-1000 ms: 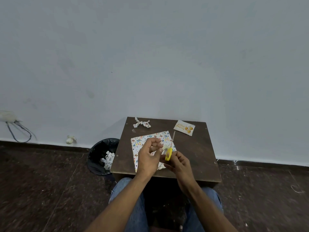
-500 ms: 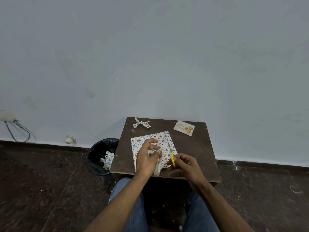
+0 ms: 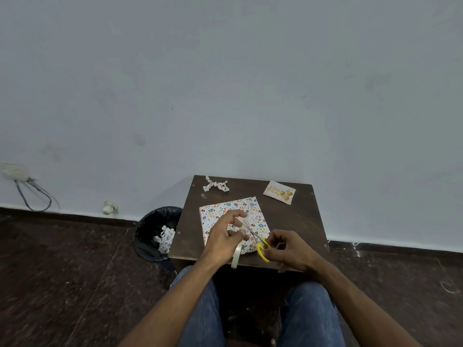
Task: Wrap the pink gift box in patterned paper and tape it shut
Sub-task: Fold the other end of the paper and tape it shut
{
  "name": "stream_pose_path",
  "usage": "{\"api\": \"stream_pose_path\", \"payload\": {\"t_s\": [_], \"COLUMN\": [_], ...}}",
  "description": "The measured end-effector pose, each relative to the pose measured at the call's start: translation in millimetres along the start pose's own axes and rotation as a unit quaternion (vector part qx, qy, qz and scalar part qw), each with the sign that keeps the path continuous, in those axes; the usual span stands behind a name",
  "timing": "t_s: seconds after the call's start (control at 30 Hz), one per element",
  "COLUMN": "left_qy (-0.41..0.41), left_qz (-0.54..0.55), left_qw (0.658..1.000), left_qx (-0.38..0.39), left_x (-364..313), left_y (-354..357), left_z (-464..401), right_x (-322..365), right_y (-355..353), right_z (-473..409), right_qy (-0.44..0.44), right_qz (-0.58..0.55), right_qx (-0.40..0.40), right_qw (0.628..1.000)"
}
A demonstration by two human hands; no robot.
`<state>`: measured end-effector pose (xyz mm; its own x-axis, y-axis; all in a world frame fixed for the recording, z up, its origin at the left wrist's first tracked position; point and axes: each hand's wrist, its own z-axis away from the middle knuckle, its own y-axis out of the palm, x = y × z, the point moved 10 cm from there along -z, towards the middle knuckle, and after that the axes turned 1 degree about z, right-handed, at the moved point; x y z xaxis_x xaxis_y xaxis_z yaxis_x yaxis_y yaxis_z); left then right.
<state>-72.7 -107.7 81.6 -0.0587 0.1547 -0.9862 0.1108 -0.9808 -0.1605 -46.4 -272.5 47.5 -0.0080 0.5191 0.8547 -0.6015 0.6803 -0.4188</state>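
The wrapped gift box lies on the worktop under my hands: my left hand grips the tape roll, my right hand the scissors.

Plain bare room, type undetermined: blank wall, dark speckled floor, small wooden table, lined bin observed.

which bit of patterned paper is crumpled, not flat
The scrap at the table's far left edge: twisted and crumpled, while the wrapped box lies smooth under the hands.
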Motion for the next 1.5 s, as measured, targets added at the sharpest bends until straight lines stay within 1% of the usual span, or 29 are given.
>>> {"api": "stream_pose_path", "payload": {"t_s": [0.17, 0.37, 0.5, 0.67, 0.73, 0.83, 0.9, 0.97, 1.03, 1.1, 1.17, 1.2, 1.27, 1.3, 1.37, 1.43, 1.5], "left_qy": [-0.012, -0.011, -0.029, -0.037, -0.04, -0.054, -0.055, -0.05, -0.048, -0.046, -0.038, -0.033, -0.028, -0.028, -0.031, -0.038, -0.051], "left_qz": [0.003, -0.013, -0.003, 0.004, 0.002, 0.001, 0.001, 0.006, 0.017, 0.029, 0.029, 0.024, 0.021, 0.018, 0.012, 0.015, 0.032], "left_qw": [1.0, 0.999, 0.999, 0.999, 0.999, 0.998, 0.998, 0.999, 0.999, 0.998, 0.998, 0.998, 0.998, 0.997, 0.996, 0.995, 0.992], "left_qx": [0.026, 0.039, 0.041, 0.038, 0.035, 0.021, 0.006, -0.007, -0.015, -0.024, -0.035, -0.04, -0.055, -0.063, -0.077, -0.091, -0.11], "left_x": [4, -1, 4, 6, 7, 9, 9, 7, 7, 8, 7, 5, 2, 1, 0, 1, 5], "left_y": [4, 9, 9, 11, 11, 8, 4, 1, -1, -2, -2, -2, -3, -4, -6, -8, -11], "left_z": [0, 1, 0, 0, 0, 0, 1, 0, -1, -1, -1, -1, -1, -1, 0, 0, 0], "right_x": [2, 10, 12, 9, 8, 2, -8, -25, -48, -74, -93, -99, -104, -103, -108, -115, -115], "right_y": [-4, -9, -12, -11, -10, -8, -4, -5, -17, -38, -56, -62, -66, -66, -64, -64, -62], "right_z": [-5, -6, -2, 1, 2, 3, 6, 11, 11, 11, 12, 12, 13, 11, 8, 9, 9], "right_qy": [-0.016, -0.04, -0.067, -0.071, -0.065, -0.05, -0.022, 0.018, 0.059, 0.107, 0.157, 0.178, 0.207, 0.212, 0.236, 0.272, 0.279], "right_qz": [0.085, 0.12, 0.115, 0.089, 0.076, 0.089, 0.07, 0.06, 0.084, 0.163, 0.284, 0.324, 0.372, 0.385, 0.362, 0.287, 0.212], "right_qx": [0.03, 0.027, 0.01, 0.0, 0.008, 0.043, 0.079, 0.09, 0.042, -0.039, -0.096, -0.115, -0.133, -0.136, -0.137, -0.142, -0.17], "right_qw": [0.996, 0.992, 0.991, 0.994, 0.995, 0.994, 0.994, 0.994, 0.994, 0.98, 0.941, 0.922, 0.895, 0.888, 0.891, 0.907, 0.921]}}
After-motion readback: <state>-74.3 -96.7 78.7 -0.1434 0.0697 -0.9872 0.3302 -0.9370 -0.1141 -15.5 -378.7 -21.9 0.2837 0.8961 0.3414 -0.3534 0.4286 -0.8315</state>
